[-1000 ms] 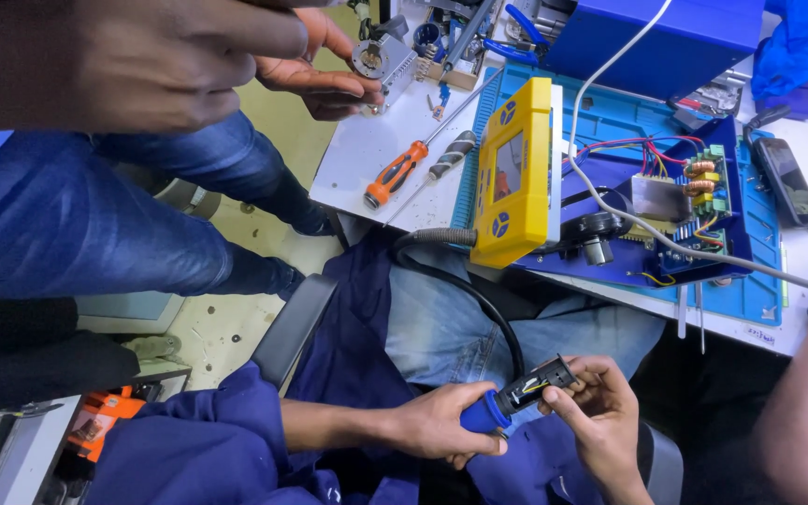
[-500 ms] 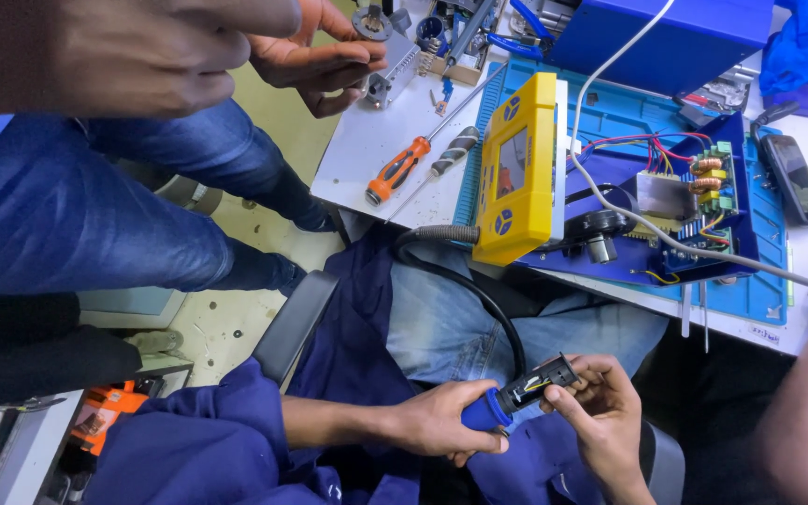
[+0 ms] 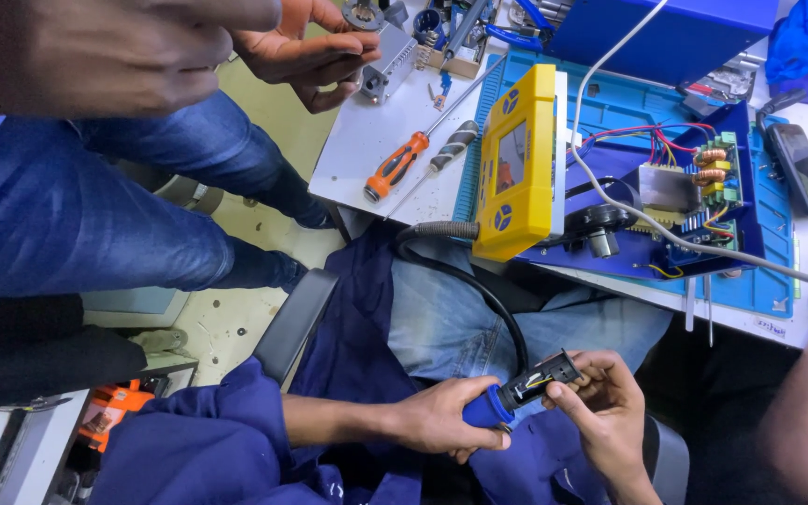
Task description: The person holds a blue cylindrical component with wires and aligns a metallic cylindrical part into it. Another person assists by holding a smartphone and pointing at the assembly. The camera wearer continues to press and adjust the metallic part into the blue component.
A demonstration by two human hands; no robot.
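While held low over the lap, clamped by its blue handle [image 3: 483, 409] in the left hand [image 3: 437, 425], grip closed full around it, thumb on top. Just beside, right hand [image 3: 610, 411] in a narrow pinch grip on the handpiece's black front end [image 3: 540, 377], fingertips touching it. Trailing off the handle, a black cable [image 3: 479, 290] curving up across the jeans to the worktop [image 3: 367, 140]. Further out, a yellow case [image 3: 516, 159] standing on edge beside an open circuit board [image 3: 694, 187]. Left of that, an orange screwdriver [image 3: 395, 166] lying flat. Farthest, a co-worker's open hand [image 3: 306, 51] at the worktop's corner.
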